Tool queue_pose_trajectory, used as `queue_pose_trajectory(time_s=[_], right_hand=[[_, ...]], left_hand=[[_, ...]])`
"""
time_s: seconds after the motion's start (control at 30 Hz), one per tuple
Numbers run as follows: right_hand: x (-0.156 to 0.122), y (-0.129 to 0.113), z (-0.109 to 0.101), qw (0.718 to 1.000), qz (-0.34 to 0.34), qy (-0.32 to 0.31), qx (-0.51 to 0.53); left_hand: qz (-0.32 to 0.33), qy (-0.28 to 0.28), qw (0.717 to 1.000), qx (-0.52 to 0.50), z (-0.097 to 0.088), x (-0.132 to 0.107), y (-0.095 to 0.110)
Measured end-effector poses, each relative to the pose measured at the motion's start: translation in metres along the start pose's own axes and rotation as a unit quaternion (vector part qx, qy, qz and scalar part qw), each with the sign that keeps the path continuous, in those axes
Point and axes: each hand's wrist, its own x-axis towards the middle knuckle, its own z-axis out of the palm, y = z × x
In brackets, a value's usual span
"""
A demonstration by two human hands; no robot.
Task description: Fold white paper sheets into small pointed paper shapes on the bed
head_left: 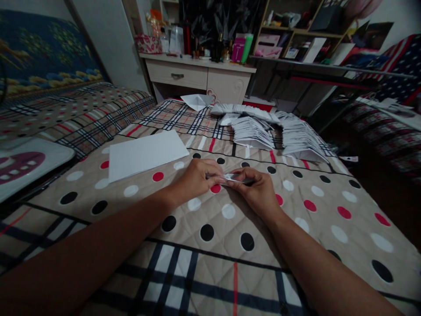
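Note:
Between my two hands is a small piece of folded white paper [232, 177], pinched just above the dotted bedspread. My left hand [200, 176] grips its left end with thumb and fingers pressed together. On the right end, the thumb and fingers of my right hand [256, 188] are closed the same way. Most of the paper is hidden by my fingers, so its full shape does not show. A flat stack of white sheets [148, 154] lies to the left, beyond my left forearm.
Several rows of folded white papers [251, 132] stand packed at the far side of the bed, with another row [302, 136] to their right. One loose folded paper [197, 102] lies behind. A dresser [177, 74] crowded with bottles and boxes borders the bed's far end.

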Motion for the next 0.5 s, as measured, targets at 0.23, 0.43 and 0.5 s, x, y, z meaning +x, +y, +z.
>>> queue_pose_trajectory(time_s=[0.23, 0.43, 0.5], right_hand=[[-0.001, 0.003, 0.0, 0.999, 0.041, -0.023, 0.001], [0.0, 0.003, -0.008, 0.981, -0.025, -0.04, -0.187], [0.001, 0.003, -0.011, 0.971, -0.055, -0.052, -0.226]], left_hand=[[-0.003, -0.046, 0.997, 0.059, -0.008, 0.002, -0.005], [-0.027, -0.089, 0.991, 0.098, -0.012, 0.001, -0.01], [-0.031, -0.082, 0.992, 0.094, -0.01, -0.001, -0.01]])
